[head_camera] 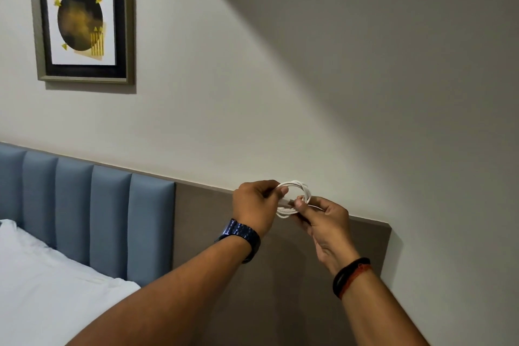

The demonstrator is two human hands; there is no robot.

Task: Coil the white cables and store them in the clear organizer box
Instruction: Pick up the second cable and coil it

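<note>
The left hand [254,205] grips the coiled white cable [295,199] at its left side. The right hand [323,222] pinches its lower right.

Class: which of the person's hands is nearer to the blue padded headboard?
Left. The left hand grips the white cable coil on the side toward the blue padded headboard; the right hand holds the coil's far side, further from the headboard.
</note>
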